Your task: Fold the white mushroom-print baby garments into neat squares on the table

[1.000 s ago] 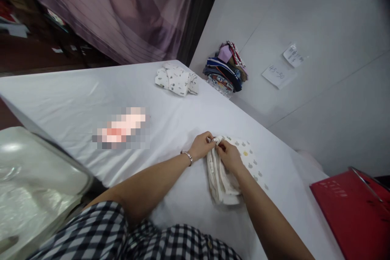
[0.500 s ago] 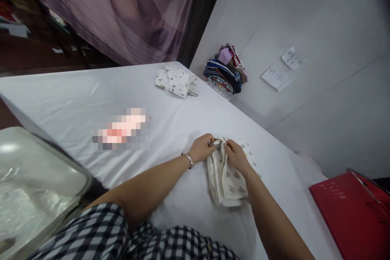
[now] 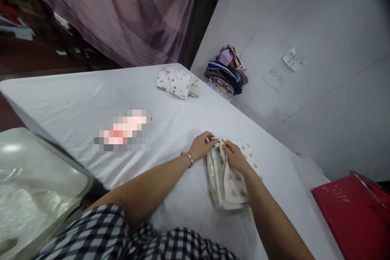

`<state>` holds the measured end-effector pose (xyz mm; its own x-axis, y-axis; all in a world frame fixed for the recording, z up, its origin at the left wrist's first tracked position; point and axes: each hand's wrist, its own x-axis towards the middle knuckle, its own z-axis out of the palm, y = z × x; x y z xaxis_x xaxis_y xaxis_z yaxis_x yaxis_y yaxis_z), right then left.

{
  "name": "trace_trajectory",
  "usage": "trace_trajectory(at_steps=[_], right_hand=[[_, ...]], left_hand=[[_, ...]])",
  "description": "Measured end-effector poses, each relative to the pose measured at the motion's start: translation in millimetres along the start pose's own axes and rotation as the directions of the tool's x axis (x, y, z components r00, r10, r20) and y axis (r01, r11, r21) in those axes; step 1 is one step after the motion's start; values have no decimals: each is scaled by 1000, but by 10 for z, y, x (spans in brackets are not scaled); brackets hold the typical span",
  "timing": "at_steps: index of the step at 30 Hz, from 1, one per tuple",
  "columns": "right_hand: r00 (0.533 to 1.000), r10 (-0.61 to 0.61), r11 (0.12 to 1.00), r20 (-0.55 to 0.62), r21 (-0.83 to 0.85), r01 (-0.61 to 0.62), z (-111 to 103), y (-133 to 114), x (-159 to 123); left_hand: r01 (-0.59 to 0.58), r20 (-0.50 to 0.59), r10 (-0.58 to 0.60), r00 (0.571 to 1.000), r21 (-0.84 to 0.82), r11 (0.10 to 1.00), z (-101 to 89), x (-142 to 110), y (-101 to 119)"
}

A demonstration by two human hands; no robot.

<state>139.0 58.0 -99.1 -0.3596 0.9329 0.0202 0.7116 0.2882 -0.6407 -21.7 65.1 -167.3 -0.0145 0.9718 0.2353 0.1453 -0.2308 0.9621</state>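
Leftmost, well apart from my fingers and low beside the bench (image 3: 55, 93), is a translucent plastic thing (image 3: 33, 166); I can't tell quite what it is. Nearer my left fingers (image 3: 208, 135), on the white cover, lies an item masked by a pixelated patch (image 3: 122, 132), unreadable to me. Beyond those fingers, toward the bench's far corner, rests a loosely folded printed cloth (image 3: 173, 82).

My left fingers pinch the gathered top edge of a pale, layered cloth (image 3: 225, 183), though their tips are partly hidden. Its folds hang toward me, below and between my two hands, and a grey-and-yellow print spreads out past my right wrist. Farther off, past the bench edge by the wall, sits a stack of clothes (image 3: 224, 75).

My right fingers (image 3: 230, 147) pinch the same edge, just beside the left ones. If either pinch is loose, I judge that an inner layer could slip and leave the edges uneven. The fabric looks soft, so pulling harder on one side could skew the folds, and my right forearm could drag the spread part beneath it. Well to the right of my fingers lies a red folder (image 3: 350, 211).
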Motion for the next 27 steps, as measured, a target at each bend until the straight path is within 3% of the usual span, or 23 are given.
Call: trace_trajectory(at_steps=[6,11,15,18,22,27], right_hand=[[999,-32,998,1,-55,32,3,-16,9],[999,-27,979,42,-200,35,-17,-37,20],[999,38,845,-10,-533,-38,-10,-135,7],[998,13,756,-61,-653,-50,55,-237,-19],[998,18,717,-60,-695,-55,142,-278,-41],[997,24,810,-70,-584,-60,128,-151,-15]], left_hand=[[-90,82,87,993,35,995,-14,14,0],[-64,125,56,991,65,996,-29,44,1],[-21,136,2,991,140,990,-26,44,33],[-24,157,-3,988,173,985,-18,39,54],[-35,142,10,990,171,985,-6,47,41],[-57,109,40,993,160,985,-14,50,13]])
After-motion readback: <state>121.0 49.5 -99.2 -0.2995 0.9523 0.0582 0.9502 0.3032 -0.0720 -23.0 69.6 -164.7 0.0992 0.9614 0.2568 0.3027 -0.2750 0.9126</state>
